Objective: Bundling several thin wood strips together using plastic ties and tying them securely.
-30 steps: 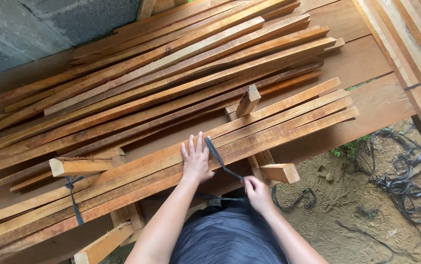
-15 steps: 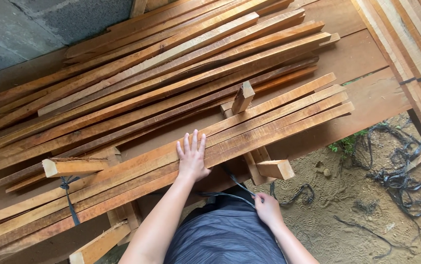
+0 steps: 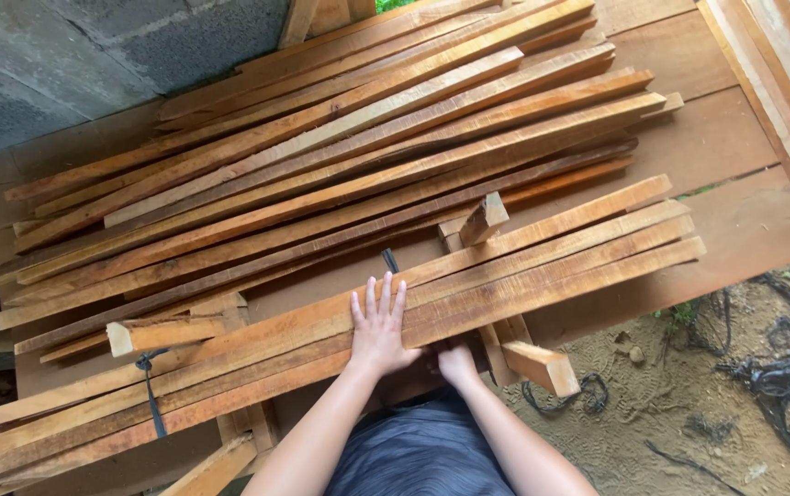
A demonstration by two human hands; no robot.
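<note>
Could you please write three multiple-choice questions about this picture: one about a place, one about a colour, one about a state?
1. Where does the left hand rest?
A. flat on the front bundle of slats
B. on the sandy ground
C. on the grey wall

2. What colour is the strap that shows just beyond the left hand's fingers?
A. white
B. dark
C. red

3. How is the right hand?
A. raised high above the slats
B. low at the near edge of the bundle, its fingers hidden
C. spread flat on the ground

Answers: 1 A, the palm and spread fingers lie on the slats. 2 B, the strap end looks dark grey to black against the wood. 3 B, only its back shows under the bundle's edge.
</note>
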